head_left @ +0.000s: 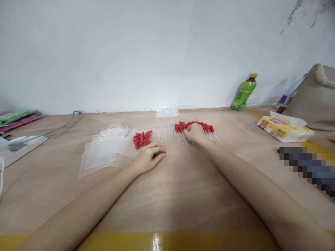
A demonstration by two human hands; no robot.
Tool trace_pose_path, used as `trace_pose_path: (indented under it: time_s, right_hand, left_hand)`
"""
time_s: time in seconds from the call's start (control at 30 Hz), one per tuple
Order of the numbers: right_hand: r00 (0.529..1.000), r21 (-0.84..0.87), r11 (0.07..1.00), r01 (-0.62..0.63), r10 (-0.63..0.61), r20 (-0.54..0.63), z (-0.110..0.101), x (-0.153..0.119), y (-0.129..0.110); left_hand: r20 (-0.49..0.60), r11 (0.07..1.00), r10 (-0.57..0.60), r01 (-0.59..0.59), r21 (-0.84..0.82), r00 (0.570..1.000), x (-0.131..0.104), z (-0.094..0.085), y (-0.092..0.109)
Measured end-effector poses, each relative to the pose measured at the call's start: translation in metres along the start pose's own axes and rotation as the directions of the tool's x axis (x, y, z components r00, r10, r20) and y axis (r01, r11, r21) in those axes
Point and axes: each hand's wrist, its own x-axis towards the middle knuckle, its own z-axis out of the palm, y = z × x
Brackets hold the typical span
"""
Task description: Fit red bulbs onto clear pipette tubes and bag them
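Note:
On the wooden table [167, 188] a row of glass droppers with red rubber bulbs [206, 129] lies fanned out. My right hand [195, 134] rests on top of that row, fingers curled over the droppers. My left hand [150, 157] lies on the table with fingers loosely bent and apart, holding nothing, just below a small heap of loose red bulbs [141, 138]. Bare clear glass tubes [163, 134] lie between the bulbs and the droppers. A spread of clear plastic bags [106, 150] lies left of my left hand.
A green drink bottle [244, 92] leans on the wall at the back right. A yellow tissue pack [284, 129] and a beige bag [312, 99] sit at the right. A grey cable [54, 129] and coloured items [15, 118] lie at the left. One more clear bag [166, 112] lies by the wall.

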Motion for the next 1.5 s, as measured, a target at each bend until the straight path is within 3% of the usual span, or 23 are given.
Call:
trace_pose_path:
  time_s: [0.33,0.53,0.7,1.1,1.17,1.23,1.33,1.4,1.5]
  right_hand:
    - [0.999,-0.094,0.995,-0.038,0.035,-0.031,-0.004,-0.008,-0.002]
    - [0.992,-0.130,0.984,0.122,-0.124,-0.004,0.001,-0.018,-0.024]
    - [0.998,-0.217,0.975,0.053,-0.048,0.026,0.011,-0.017,-0.041]
    - [0.987,-0.172,0.985,-0.006,0.033,0.159,0.013,0.001,-0.060]
    - [0.986,-0.163,0.987,0.005,0.022,0.163,0.009,-0.002,-0.060]
    - [0.987,-0.153,0.988,0.022,0.002,0.159,0.003,-0.009,-0.055]
    - [0.986,-0.111,0.987,0.119,-0.105,0.126,-0.004,-0.029,-0.037]
    - [0.942,-0.029,0.943,0.332,-0.330,0.060,-0.004,-0.045,-0.019]
    - [0.826,0.009,0.829,0.560,-0.557,-0.084,0.001,-0.067,0.009]
  left_hand:
    - [0.000,1.000,0.013,-0.013,0.014,1.000,0.001,0.000,0.000]
    - [-0.005,1.000,0.015,-0.015,0.015,1.000,0.001,0.000,0.000]
    - [-0.010,1.000,0.012,-0.012,0.005,1.000,0.000,0.000,-0.001]
    - [0.006,1.000,0.014,-0.015,0.020,1.000,0.000,0.001,0.000]
    - [-0.066,0.995,0.017,-0.010,0.095,0.998,-0.001,0.001,-0.002]
    - [-0.207,0.977,-0.012,0.056,0.208,0.978,-0.001,0.000,-0.005]
    - [-0.426,0.906,-0.095,0.255,0.337,0.900,0.001,-0.005,-0.014]
    - [-0.526,0.841,-0.139,0.380,0.384,0.839,0.003,-0.010,-0.022]
    - [-0.587,0.772,-0.192,0.491,0.405,0.786,0.007,-0.018,-0.032]
